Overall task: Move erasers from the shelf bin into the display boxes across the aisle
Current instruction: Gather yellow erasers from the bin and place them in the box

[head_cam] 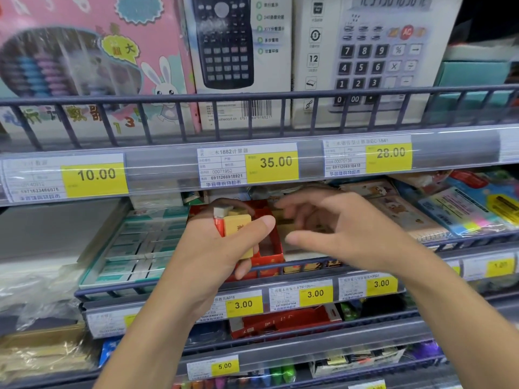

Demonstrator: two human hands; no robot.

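Note:
My left hand grips a small stack of erasers: a yellow block in front, a red-and-white one behind it. It holds them just in front of the red cardboard shelf bin on the middle shelf. My right hand hovers over the right part of the bin, fingers spread and loosely bent, with nothing visibly between them. The bin's inside is mostly hidden by both hands. The display boxes across the aisle are out of view.
A wire shelf rail runs in front of the bin. A tray of green-and-white packs lies to the left, notebooks and sticky notes to the right. Calculator boxes stand on the shelf above. Price tags line each shelf edge.

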